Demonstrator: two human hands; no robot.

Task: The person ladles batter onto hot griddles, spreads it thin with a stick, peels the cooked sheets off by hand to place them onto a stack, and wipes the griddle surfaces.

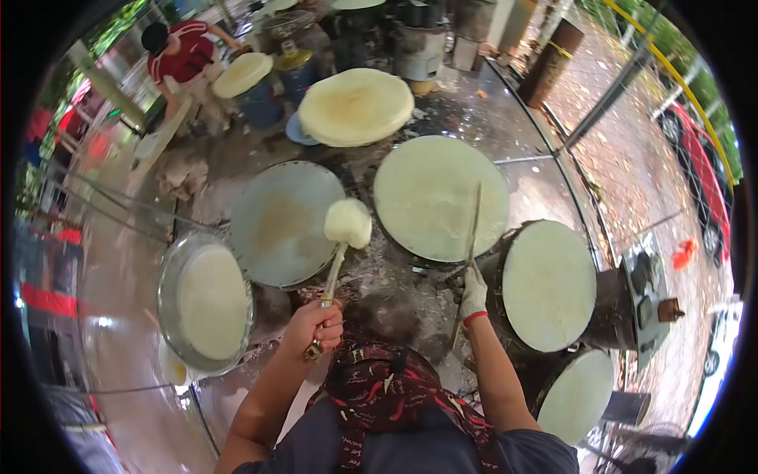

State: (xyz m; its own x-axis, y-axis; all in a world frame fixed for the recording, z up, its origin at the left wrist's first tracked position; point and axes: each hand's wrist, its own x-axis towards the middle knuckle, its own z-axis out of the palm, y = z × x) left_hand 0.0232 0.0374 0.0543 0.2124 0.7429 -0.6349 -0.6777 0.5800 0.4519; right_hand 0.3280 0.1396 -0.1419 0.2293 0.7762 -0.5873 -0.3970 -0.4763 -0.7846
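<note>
My left hand (316, 328), bare, is wrapped round the handle of a padded applicator (338, 265); its round, pale head is over the right edge of a grey griddle (272, 221) with a brown patch. My right hand (474, 294), in a white glove with a red cuff, grips a long thin flat stick (475, 213). The stick lies across a round griddle covered with a pale sheet of batter (426, 189), its lower end reaching back past my wrist. A wide metal basin (167, 316) of pale batter (212, 300) stands left of my left hand.
More batter-covered round griddles (549, 284) (580, 395) stand at my right. Ahead lies a stack of pale flatbreads (355, 107). A person in red (185, 59) works at the far left beside another stack (243, 75). The floor (126, 292) looks wet; a metal post (608, 95) stands right.
</note>
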